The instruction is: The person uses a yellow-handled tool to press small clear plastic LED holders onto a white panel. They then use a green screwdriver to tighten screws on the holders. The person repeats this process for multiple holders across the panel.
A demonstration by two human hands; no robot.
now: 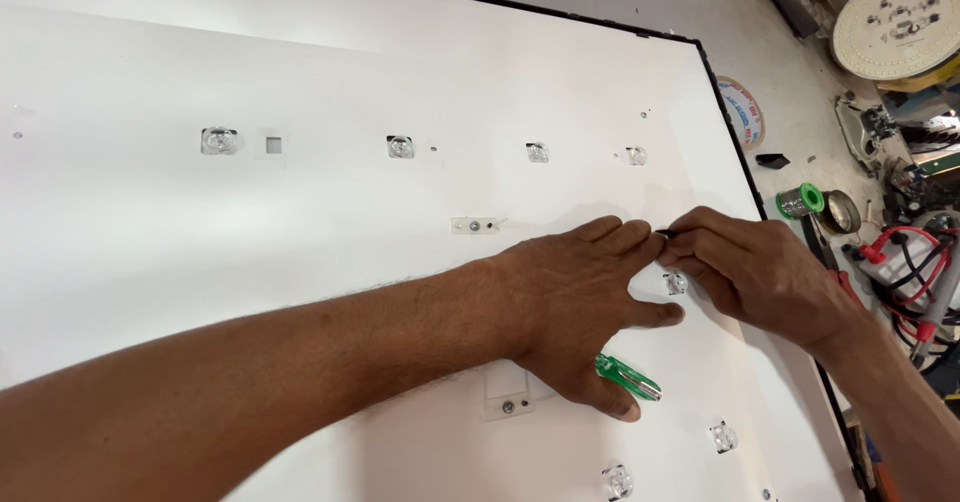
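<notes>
A large white backlight panel [300,62] with a thin black frame fills most of the view. Small clear lens caps sit on it in rows, such as one lens cap [219,140] at the upper left. My left hand [575,302] lies flat on the panel, fingers stretched right, with a green-handled screwdriver [628,377] tucked under its little-finger side. My right hand [760,267] comes in from the right and pinches a thin dark object at its fingertips, which meet my left fingertips. Another lens cap [676,283] sits just below where the two hands meet.
Beyond the panel's right edge lie a green solder spool [800,201], a round tape roll [741,110], a round white LED board [898,20], and red and black cables [925,262]. Two small clear screwed brackets [474,225] sit on the panel.
</notes>
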